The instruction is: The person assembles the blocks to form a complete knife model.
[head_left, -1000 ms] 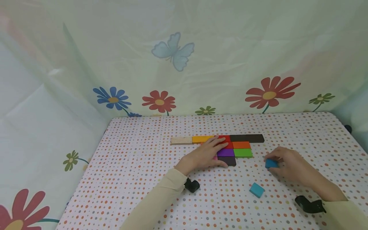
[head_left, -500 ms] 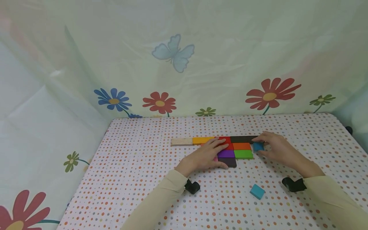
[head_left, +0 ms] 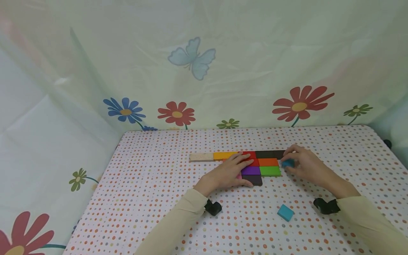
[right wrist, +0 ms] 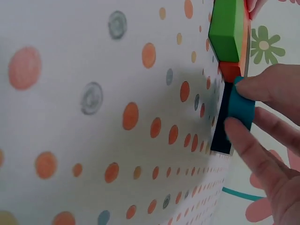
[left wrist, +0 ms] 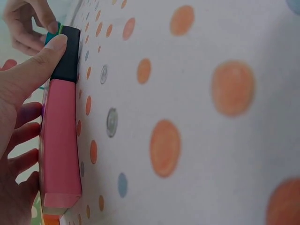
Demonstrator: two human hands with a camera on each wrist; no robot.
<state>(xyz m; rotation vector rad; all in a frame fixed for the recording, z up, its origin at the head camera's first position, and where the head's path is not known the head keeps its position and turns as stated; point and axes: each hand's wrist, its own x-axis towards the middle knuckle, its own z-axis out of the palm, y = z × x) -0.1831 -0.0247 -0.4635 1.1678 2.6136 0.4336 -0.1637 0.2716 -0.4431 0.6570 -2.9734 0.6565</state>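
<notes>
My right hand (head_left: 307, 165) pinches a small blue block (right wrist: 241, 105) between thumb and fingers. It is at the right end of a flat layout of coloured blocks, just right of the orange block (head_left: 268, 162) and near the long black block (head_left: 267, 154). The left hand (head_left: 224, 173) lies with spread fingers across the layout. Its fingertips are over the red blocks (head_left: 251, 162), its thumb at the dark block (head_left: 252, 180). Purple (head_left: 250, 170) and green (head_left: 270, 171) blocks show beside it. A pink block (left wrist: 61, 140) is mostly hidden under this hand in the head view.
A second blue block (head_left: 285, 212) lies apart, nearer the front. Yellow (head_left: 223, 156) and pale wooden (head_left: 201, 157) blocks extend the back row leftward. The dotted tabletop (head_left: 153, 170) meets a flowered curtain (head_left: 242, 71) behind. Black wrist devices hang under both sleeves.
The right hand has carried the blue block leftward and back to the layout's right end, then shifted it slightly rightward. The left hand has stayed in place.
</notes>
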